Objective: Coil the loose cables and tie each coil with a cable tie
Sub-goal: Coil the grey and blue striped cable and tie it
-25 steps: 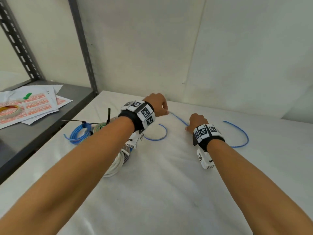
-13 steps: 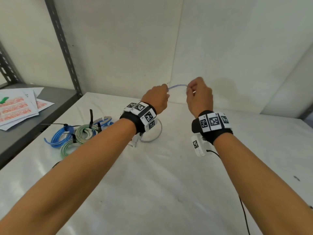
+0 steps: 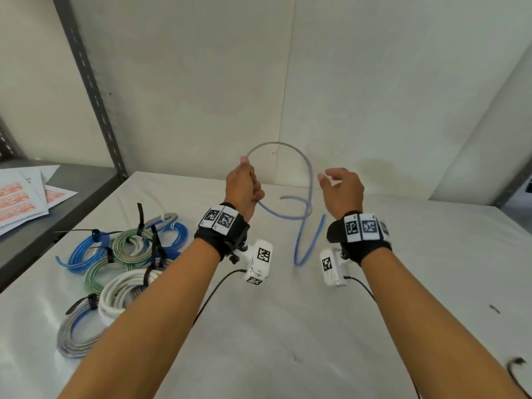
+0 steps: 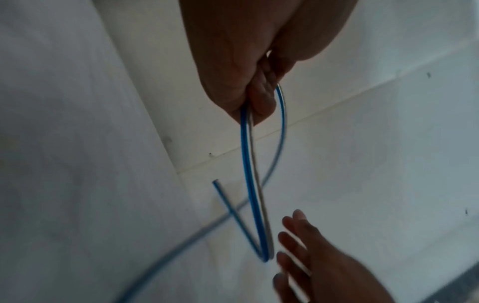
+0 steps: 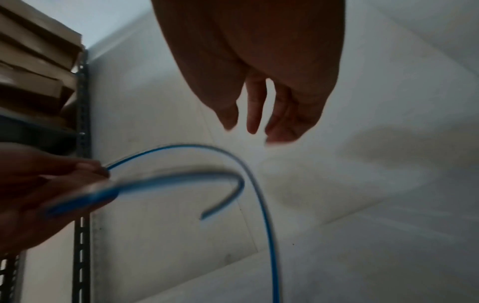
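Note:
A loose blue cable arcs up in one loop above the white table, and its tail hangs down between my wrists. My left hand is raised and grips the cable where the loop closes; in the left wrist view the fingers curl round two strands of the cable. My right hand hovers just right of the loop with fingers spread and holds nothing. The right wrist view shows those fingers relaxed above the cable.
Several coils tied with black cable ties lie at the table's left side. A grey shelf with printed sheets stands further left behind a metal upright. White walls close the back. A dark cord end lies at the right edge.
Both hands lifted the cable off the table. The right hand has since let go and opened, while the left hand keeps hold and a full loop now stands above it.

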### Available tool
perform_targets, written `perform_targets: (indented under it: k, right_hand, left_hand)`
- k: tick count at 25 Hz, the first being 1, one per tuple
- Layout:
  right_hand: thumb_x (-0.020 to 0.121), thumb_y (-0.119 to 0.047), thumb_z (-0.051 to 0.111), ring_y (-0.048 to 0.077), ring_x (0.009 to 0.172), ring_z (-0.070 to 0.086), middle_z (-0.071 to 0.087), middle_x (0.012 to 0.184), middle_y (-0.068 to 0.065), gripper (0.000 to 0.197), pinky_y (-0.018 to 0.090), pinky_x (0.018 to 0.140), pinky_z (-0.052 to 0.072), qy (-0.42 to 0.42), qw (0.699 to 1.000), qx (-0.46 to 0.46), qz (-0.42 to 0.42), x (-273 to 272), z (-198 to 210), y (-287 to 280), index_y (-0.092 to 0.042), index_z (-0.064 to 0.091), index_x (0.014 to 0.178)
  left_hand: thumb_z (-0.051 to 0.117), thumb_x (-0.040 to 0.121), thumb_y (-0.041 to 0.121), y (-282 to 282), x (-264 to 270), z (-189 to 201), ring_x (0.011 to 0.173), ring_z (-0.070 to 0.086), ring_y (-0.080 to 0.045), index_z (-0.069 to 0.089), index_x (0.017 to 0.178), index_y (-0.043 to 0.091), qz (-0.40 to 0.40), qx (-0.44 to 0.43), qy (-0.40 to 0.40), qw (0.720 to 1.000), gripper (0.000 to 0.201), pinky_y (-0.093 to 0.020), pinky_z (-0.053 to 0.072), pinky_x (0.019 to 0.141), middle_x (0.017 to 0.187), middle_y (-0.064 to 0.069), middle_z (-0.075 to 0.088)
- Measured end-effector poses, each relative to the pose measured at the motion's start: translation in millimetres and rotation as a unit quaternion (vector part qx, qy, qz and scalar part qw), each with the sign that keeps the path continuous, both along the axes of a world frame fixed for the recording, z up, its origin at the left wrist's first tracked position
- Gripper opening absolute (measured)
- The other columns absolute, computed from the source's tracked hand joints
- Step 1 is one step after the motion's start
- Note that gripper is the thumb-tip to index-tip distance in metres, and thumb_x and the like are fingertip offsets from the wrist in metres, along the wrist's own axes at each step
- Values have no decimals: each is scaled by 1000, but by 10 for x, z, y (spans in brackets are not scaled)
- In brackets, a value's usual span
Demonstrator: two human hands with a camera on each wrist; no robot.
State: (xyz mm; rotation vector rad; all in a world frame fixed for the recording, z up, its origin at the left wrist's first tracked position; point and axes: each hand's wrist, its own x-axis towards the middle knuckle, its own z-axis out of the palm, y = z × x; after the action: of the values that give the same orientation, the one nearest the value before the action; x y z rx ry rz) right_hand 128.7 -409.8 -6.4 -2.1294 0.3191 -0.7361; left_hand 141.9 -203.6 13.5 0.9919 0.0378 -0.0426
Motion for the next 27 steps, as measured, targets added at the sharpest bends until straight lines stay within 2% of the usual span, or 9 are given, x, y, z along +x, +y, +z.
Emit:
perform_targets:
  k: [3,6,9,11,14,19,21,23,27]
  right_hand:
    - [101,-50,49,19,62,61,75,80,7,46,26,62,43,37,995,73,52,-54,33,159,-15,73,83]
    - [102,-36,56,11,47,50,74,72,2,35,26,55,39,37,984,127,120,-83,-14,246,-20,72,75]
    - [101,-19,60,12,47,50,71,73,6,11,24,50,44,-23,966,215,145,-117,-34,271,-16,68,108]
    - [100,-13,60,16,48,54,67,72,12,23,25,50,49,-70,945,288,139,-158,-35,283,-16,62,123]
    - [99,-9,61,20,53,63,65,81,19,24,29,57,57,-116,932,322,120,-185,-64,346,-10,60,124]
    - [96,-8,67,29,68,73,66,90,27,29,38,64,62,-113,923,342,137,-202,-123,499,-7,52,121]
    - [96,-8,66,31,75,75,68,89,25,27,38,64,61,-98,927,329,151,-203,-122,532,-7,52,120]
    - [97,-10,64,24,77,74,72,87,17,20,35,63,58,-94,933,311,156,-212,-88,536,-8,57,116]
    - [96,-3,62,21,74,70,72,93,19,31,32,63,58,-150,931,279,184,-299,135,508,-24,60,119]
  left_hand:
    - [35,109,27,-43,103,6,39,15,-7,36,70,21,-3,-108,9,994,40,-19,15,36,50,8,19]
    - [34,109,29,-82,141,-59,39,15,-7,32,68,21,-22,-119,-3,993,42,-19,15,35,50,8,18]
    - [39,108,26,-80,182,-145,45,21,-8,43,75,17,-19,-54,-4,998,35,-20,21,39,56,6,25]
    - [44,106,15,-80,180,-231,56,43,-11,53,97,11,0,-31,-8,1000,13,-21,40,48,67,1,44]
    - [48,104,8,-61,151,-339,79,65,-19,55,116,5,-30,0,-46,998,14,-29,59,70,91,-5,63]
    - [60,99,9,85,129,-255,78,72,-18,58,128,-2,-38,53,-90,994,31,-31,60,73,91,-6,69]
    - [58,99,3,128,115,-231,72,69,-17,58,130,-2,-27,81,-110,990,32,-33,60,75,89,-8,66]
    - [56,100,1,195,109,-183,67,63,-16,58,131,-3,2,106,-143,984,32,-35,60,78,87,-8,62]
    - [57,100,2,336,68,80,75,65,-18,59,130,-2,32,116,-268,956,31,-39,60,81,88,-9,67]
